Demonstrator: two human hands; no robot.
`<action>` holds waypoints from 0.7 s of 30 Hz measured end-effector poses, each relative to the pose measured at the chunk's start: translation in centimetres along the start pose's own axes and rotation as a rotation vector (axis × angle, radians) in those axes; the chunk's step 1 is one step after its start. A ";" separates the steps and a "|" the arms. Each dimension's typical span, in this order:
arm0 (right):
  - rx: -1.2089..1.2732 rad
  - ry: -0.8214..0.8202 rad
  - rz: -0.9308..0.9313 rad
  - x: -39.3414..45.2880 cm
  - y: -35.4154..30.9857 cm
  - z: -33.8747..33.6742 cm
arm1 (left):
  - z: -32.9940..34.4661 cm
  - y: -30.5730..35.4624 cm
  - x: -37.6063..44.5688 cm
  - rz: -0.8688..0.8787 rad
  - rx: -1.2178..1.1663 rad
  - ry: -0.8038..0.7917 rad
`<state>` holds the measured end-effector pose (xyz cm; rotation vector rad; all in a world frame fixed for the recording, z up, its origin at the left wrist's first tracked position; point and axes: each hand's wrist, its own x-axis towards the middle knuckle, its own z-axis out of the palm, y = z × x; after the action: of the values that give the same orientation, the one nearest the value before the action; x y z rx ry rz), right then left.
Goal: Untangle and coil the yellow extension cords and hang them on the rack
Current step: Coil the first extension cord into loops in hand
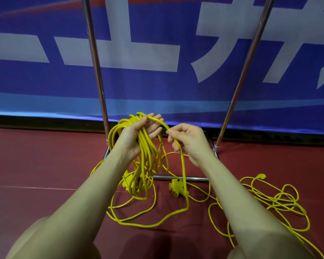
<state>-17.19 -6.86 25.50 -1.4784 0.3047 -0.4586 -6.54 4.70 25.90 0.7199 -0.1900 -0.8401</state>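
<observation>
Left hand: palm up, fingers curled round yellow cord coil, loops hanging toward floor. Right hand: fingers pinching single cord strand just beside coil. Loose tangled cord on red floor, right. Yellow socket block beside rack base bar. Rack uprights behind, blue banner beyond.
</observation>
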 end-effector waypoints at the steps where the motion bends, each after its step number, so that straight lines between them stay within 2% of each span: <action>1: -0.010 -0.028 0.025 -0.1 0.0 0.3 | 0.1 -0.1 0.0 -0.001 -0.014 0.007; 5: -0.008 -0.106 0.115 -0.3 0.1 0.7 | 0.8 -0.3 0.1 0.012 -0.065 0.082; 9: -0.003 -0.214 0.163 -0.5 0.1 -0.4 | 0.9 -0.2 0.7 0.046 -0.088 0.080; 11: -0.064 -0.189 0.150 -0.7 0.3 -0.9 | 0.6 0.1 1.1 0.076 -0.132 0.101; 16: -0.092 -0.004 0.013 -0.3 1.1 -0.9 | 0.8 -0.1 1.4 0.148 -0.213 0.140; 21: -0.022 -0.156 0.039 -0.4 1.2 -0.1 | 1.7 0.1 0.6 0.130 -0.280 0.126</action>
<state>-17.49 -6.73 24.25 -1.5179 0.2145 -0.3072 -6.78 3.45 27.20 0.4897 -0.0051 -0.6781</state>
